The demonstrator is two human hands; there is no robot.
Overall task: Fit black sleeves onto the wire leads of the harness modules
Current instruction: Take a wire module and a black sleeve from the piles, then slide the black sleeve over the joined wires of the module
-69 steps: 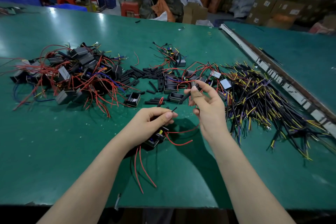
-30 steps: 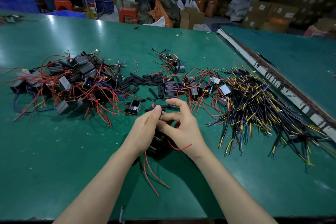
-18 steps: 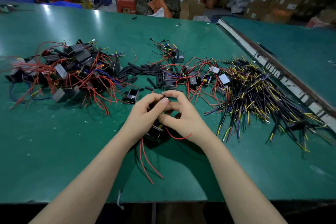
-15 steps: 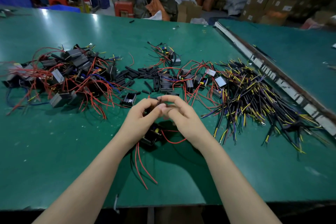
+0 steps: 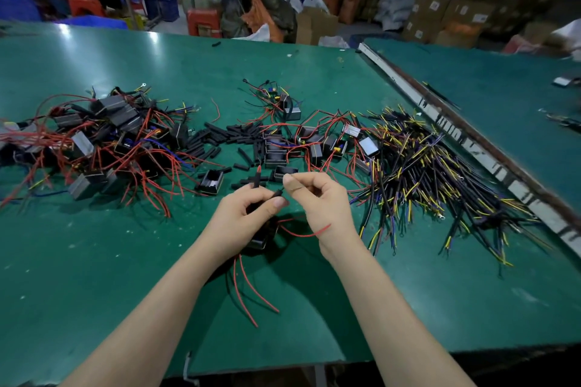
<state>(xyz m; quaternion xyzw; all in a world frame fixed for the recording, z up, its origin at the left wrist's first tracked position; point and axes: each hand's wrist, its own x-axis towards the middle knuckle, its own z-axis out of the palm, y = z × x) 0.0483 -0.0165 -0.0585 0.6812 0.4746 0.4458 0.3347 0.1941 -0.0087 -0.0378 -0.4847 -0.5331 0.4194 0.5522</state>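
My left hand [image 5: 242,214] grips a black harness module [image 5: 262,237] over the green table and pinches a black sleeve [image 5: 277,193] between thumb and finger. A second sleeved red lead [image 5: 257,178] sticks up above that hand. My right hand [image 5: 317,198] pinches a thin red wire lead [image 5: 306,234] at the sleeve's end, its fingers curled. Loose red leads [image 5: 248,289] hang from the module toward me. Loose black sleeves [image 5: 220,138] lie scattered behind the hands.
A tangled heap of modules with red wires [image 5: 94,148] fills the left. More modules [image 5: 314,144] lie in the middle, and a pile of black and yellow wires [image 5: 424,173] spreads to the right. A metal rail [image 5: 471,148] separates a second green table.
My hands had come together over the module; now they have drawn slightly apart, with the right hand holding the red lead at the sleeve that the left hand pinches.
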